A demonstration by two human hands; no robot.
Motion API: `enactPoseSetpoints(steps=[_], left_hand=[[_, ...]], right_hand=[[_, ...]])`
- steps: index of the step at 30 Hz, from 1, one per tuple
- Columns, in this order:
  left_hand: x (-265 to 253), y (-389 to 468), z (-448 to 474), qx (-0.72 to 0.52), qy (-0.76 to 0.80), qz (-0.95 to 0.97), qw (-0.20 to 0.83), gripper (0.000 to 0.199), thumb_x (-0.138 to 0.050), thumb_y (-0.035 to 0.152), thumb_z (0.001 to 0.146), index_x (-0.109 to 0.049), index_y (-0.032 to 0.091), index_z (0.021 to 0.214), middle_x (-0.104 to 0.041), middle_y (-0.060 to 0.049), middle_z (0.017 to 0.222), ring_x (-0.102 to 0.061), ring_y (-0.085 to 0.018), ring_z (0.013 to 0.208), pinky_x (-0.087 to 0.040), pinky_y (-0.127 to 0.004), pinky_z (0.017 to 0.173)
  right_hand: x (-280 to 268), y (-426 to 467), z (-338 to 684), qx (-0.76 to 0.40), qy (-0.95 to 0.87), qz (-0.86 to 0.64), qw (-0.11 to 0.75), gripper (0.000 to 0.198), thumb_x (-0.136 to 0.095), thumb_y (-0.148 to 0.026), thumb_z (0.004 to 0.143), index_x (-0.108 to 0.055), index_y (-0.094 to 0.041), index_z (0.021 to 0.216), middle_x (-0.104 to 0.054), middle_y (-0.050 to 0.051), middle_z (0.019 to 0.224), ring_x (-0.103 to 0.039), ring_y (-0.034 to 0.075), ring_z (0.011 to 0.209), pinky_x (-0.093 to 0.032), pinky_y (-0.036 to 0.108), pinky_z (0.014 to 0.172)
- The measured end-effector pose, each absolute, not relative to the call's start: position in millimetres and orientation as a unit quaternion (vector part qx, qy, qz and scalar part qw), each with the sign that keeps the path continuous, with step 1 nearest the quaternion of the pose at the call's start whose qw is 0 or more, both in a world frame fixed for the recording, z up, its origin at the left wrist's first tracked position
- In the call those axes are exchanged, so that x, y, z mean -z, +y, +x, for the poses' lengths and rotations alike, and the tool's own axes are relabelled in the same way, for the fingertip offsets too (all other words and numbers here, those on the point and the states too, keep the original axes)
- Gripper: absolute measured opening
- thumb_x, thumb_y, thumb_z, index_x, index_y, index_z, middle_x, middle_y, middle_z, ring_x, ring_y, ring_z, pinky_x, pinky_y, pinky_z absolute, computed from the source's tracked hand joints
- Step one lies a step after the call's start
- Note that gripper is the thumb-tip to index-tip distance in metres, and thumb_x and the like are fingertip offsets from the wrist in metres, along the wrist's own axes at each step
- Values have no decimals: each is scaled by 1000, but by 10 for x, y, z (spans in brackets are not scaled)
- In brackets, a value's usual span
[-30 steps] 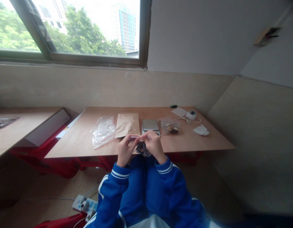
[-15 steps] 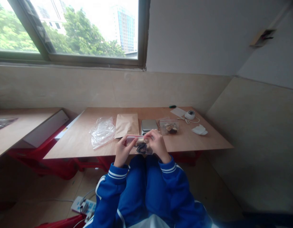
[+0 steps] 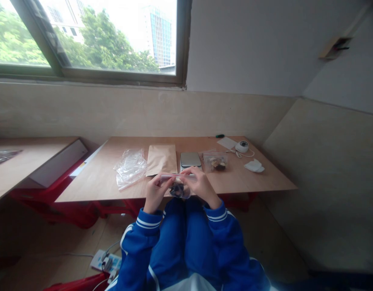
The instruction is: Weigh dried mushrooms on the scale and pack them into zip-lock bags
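Observation:
Between my two hands hangs a clear zip bag (image 3: pixel 179 190) with dark and pale pieces inside, just over the table's front edge. My left hand (image 3: pixel 156 190) pinches the left part of its zip strip between thumb and fingers. My right hand (image 3: pixel 199 184) pinches the same strip near its middle, close to the left thumb. Right behind the hands lies a small kitchen scale (image 3: pixel 190 159), partly covered by my right hand. Beside it a brown paper pouch (image 3: pixel 162 159) lies flat.
Empty clear plastic bags (image 3: pixel 130 167) lie on the left of the wooden table (image 3: pixel 92 178). Another filled zip bag (image 3: pixel 215 161) is right of the scale. Farther right are a white round device (image 3: pixel 242 146) with a cable, a crumpled tissue (image 3: pixel 254 165) and a green-handled screwdriver (image 3: pixel 219 136).
My right hand has slid left along the zip strip, nearer my left thumb. The bag's contents have shifted slightly left and hang a little differently. My left hand is almost unmoved.

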State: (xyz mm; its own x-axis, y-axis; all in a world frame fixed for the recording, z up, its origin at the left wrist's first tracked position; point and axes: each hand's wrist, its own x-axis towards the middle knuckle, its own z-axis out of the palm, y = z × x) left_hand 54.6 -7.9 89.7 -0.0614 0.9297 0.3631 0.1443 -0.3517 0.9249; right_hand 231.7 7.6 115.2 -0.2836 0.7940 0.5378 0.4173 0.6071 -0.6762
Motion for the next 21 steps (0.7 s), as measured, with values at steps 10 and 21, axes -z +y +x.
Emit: enactPoseSetpoints(steps=[10,21], left_hand=[[-946,-115,567,-566,444,599,353,18,-65,34,76,-69,18,83,-71,-5,83,-66,-18,78,-55,-28,69],[-962,-112,634,-581,443,606,314,19,-64,33,77,-66,16,84,-70,-5,83,-65,-19,81,-52,-30,75]], right_hand=[[-1104,99,2290,-217,-758,-385,480,8,-62,-17,81,-65,-22,75,-65,2,76,-58,20,81,-45,33,78],[-1051,52,2115,-122,-744,-445,484,18,-51,-6,81,-56,-21,72,-57,3,74,-52,21,78,-43,33,72]])
